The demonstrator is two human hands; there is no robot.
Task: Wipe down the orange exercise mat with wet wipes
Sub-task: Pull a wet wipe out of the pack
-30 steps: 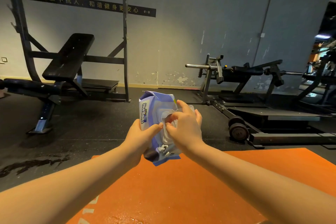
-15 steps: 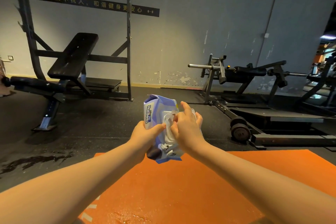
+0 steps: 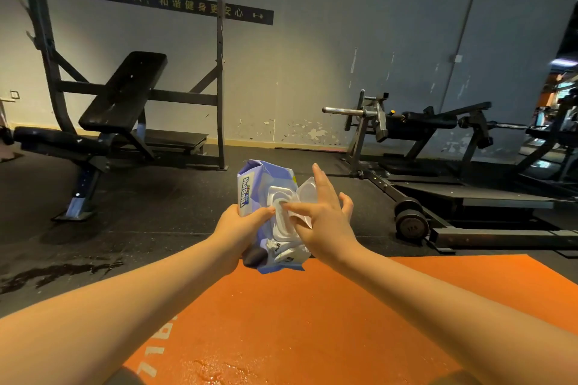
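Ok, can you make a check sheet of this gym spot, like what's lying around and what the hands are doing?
Surface: orange mat on the dark floor; a wet patch shines at the mat's near end.
Job's things: pack of wipes held up over the mat's far end, its lid flipped open.
Clutter: a dark wet stain on the floor left of the mat.
Hands: left hand grips the pack; right hand has its fingers spread, forefinger touching the pack's opening.
Cables: nothing seen.
Surroundings: bench on the left, weight machine on the right, a long sign on the wall.
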